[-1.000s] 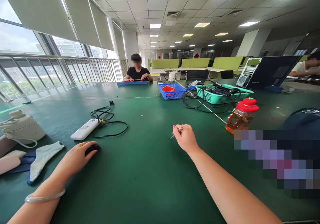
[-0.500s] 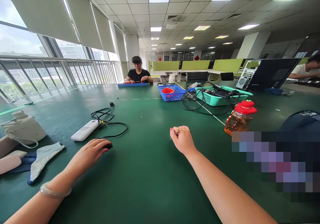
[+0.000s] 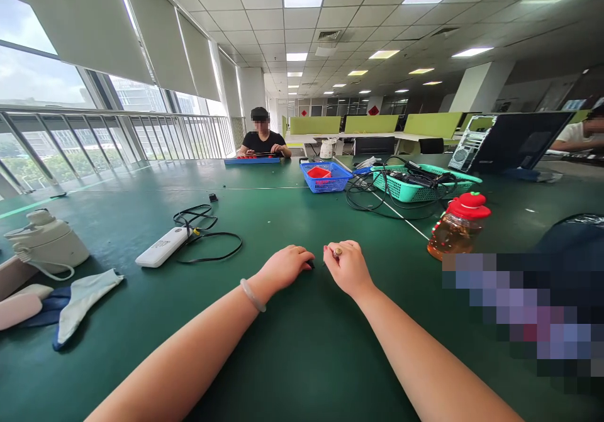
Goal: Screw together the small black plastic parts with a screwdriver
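Observation:
My left hand lies on the green table at the middle, fingers curled over a small black object that peeks out at its fingertips. My right hand sits just to the right of it, closed in a pinch on a small screwdriver with a brownish cap; its tip is hidden. The two hands are almost touching. A pale bangle circles my left wrist.
A white power bank with a black cable lies left of my hands. Gloves and a white device sit far left. A red-lidded bottle, blue basket and green basket stand right. A person sits across.
My left hand has slid the small black object rightward across the table from the left side to beside my right hand. My right hand has stayed nearly still with the screwdriver.

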Available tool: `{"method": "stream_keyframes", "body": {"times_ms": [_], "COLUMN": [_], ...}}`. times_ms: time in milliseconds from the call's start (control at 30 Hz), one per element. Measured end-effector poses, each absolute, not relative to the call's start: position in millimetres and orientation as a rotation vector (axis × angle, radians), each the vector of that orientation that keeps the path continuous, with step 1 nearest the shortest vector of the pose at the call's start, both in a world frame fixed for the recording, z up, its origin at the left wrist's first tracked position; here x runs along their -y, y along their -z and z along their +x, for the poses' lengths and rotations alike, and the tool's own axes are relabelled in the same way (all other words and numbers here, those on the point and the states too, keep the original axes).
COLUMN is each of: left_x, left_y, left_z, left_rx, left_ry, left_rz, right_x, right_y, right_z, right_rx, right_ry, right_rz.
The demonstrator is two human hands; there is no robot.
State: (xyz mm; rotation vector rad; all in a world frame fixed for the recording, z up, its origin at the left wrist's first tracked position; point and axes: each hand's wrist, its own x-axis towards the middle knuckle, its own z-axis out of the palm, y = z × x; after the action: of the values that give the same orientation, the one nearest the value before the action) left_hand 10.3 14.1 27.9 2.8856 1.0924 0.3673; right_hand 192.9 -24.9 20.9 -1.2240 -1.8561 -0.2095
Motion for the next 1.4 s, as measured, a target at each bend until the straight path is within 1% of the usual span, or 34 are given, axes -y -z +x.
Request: {"method": "stream_keyframes", "body": {"times_ms": [100,267,333,567,967,1167,1400], "left_x": [-22,-22,-20,-19,-18,-18,-19], "left_y": [-15,-2,-1,-6,-7,-6,-6], "left_z": [13,3,-1,-5,-4,-5,-6], "left_rx": [-1.126,-1.201,-1.247,-1.296,-1.337,-1.385,-1.378], "left_ry": [-0.411,-0.662,-0.710,-0.657,-0.645,-0.634,-0.628], "left_rz": [2.848,2.787,2.748,2.596,2.510,2.469,2.469], "right_x": [25,28,31,41,39,41,44], "right_y": [-21,-24,-27,-34,-29,-29,-30], "right_z": [192,191,191,187,185,182,177], "right_rx": [1.853,1.812,1.776,1.761,1.833,1.899,2.037], "right_ry": [0.210,0.168,0.112,-0.069,-0.126,-0.117,-0.012], "right_rz": [-1.223,-1.232,-1.197,-1.116,-1.050,-1.011,-0.963]}}
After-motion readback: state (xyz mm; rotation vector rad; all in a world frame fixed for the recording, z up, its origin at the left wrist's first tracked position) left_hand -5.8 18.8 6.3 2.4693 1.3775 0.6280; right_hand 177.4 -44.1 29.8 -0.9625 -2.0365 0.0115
